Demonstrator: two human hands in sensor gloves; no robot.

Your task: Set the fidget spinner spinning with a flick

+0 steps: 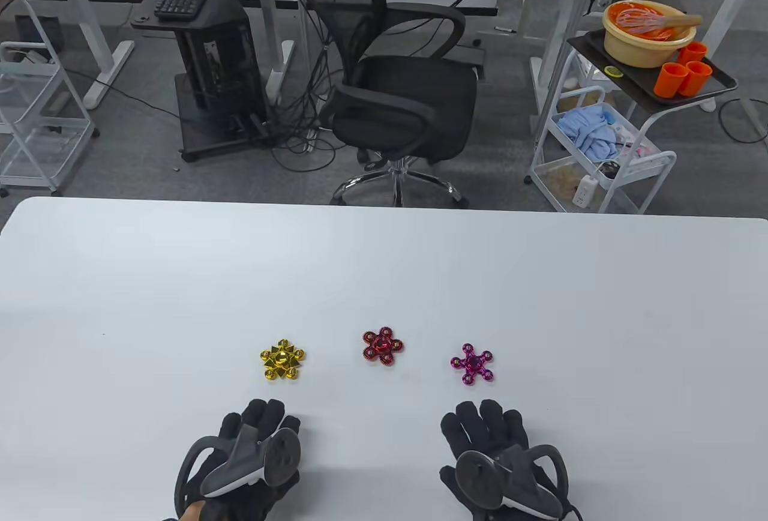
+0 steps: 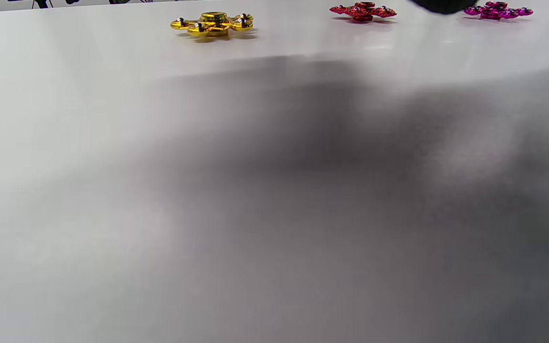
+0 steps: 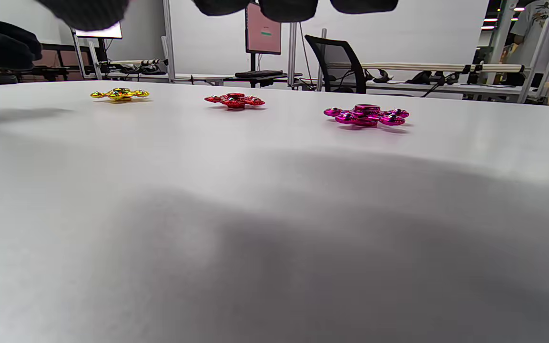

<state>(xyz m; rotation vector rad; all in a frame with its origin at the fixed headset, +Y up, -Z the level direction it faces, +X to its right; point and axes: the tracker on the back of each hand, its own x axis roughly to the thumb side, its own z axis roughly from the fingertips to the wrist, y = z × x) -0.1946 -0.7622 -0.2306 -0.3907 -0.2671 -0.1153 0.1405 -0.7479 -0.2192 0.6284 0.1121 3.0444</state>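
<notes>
Here my left hand (image 1: pixel 249 455) and my right hand (image 1: pixel 498 455) hover low over the near edge of the white table (image 1: pixel 384 281), palms down, fingers loosely spread and grasping nothing. Ahead of them 3 fidget spinners lie flat in a row, well apart from one another and clear of both hands. The gold fidget spinner (image 1: pixel 282 359) sits just beyond my left fingers (image 1: pixel 264 413), the red fidget spinner (image 1: pixel 383 346) lies in the middle and a little farther out, and the magenta fidget spinner (image 1: pixel 473 362) sits just beyond my right fingers (image 1: pixel 480 416). From the right wrist view the magenta one is nearest, with my fingertips (image 3: pixel 288 7) hanging in at the top edge above it. Past the far edge of the table stands a black office chair (image 1: pixel 396 83), and to the right a cart holds a mixing bowl (image 1: pixel 648 35) and 3 orange cups (image 1: pixel 684 71).
</notes>
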